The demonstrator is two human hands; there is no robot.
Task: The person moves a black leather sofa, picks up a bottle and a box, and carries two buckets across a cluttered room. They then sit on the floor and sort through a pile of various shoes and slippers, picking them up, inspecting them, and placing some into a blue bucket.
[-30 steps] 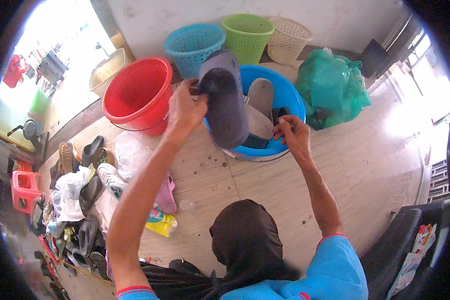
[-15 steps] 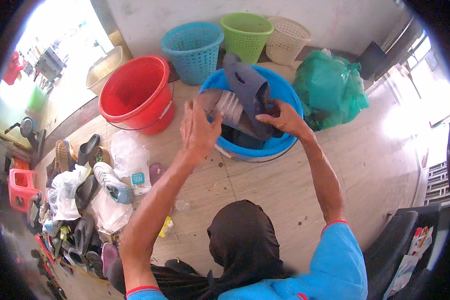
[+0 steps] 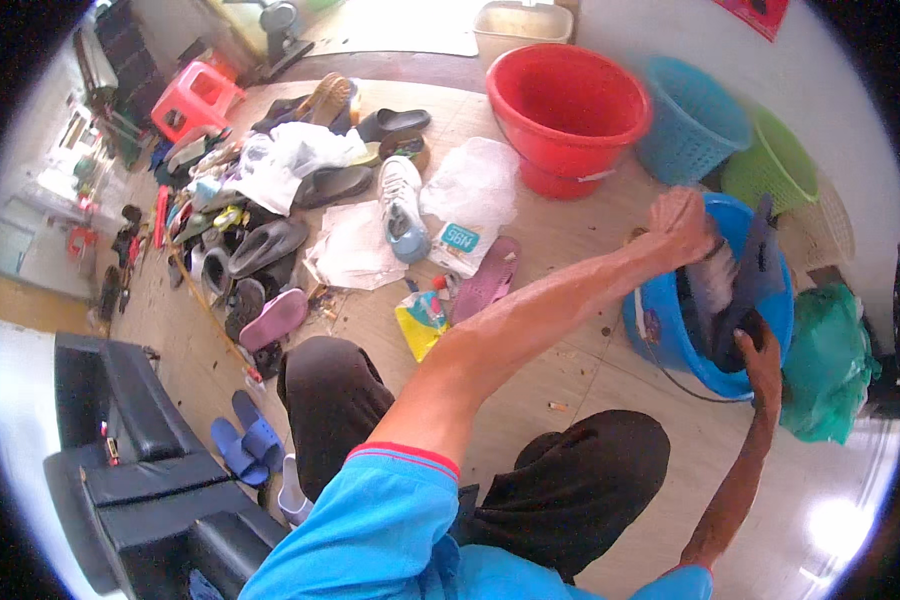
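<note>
A blue bucket [image 3: 655,325] with a wire handle stands at the right, dark footwear inside. A grey-blue clog-like shoe [image 3: 758,258] sticks up out of it, tilted, its upper end above the rim. My right hand [image 3: 762,362] is at the near right side of the bucket, fingers closed on the lower end of this shoe. Beside it lies a greyish slipper with a pale striped strap [image 3: 712,282], somewhat blurred. My left hand [image 3: 682,222] is closed over this slipper's far end at the bucket's left rim; its fingertips are partly hidden.
Behind the bucket stand a red bucket [image 3: 560,125], a blue basket [image 3: 692,125] and a green basket [image 3: 770,165]. A green plastic bag [image 3: 828,365] sits to its right. Loose shoes, a white sneaker [image 3: 402,205] and a pink slipper [image 3: 488,280] cover the left floor, near a black armchair [image 3: 160,500].
The view has swung left, so the bucket now appears farther right and more of the shoe pile shows. Both hands stay at the bucket with the same footwear.
</note>
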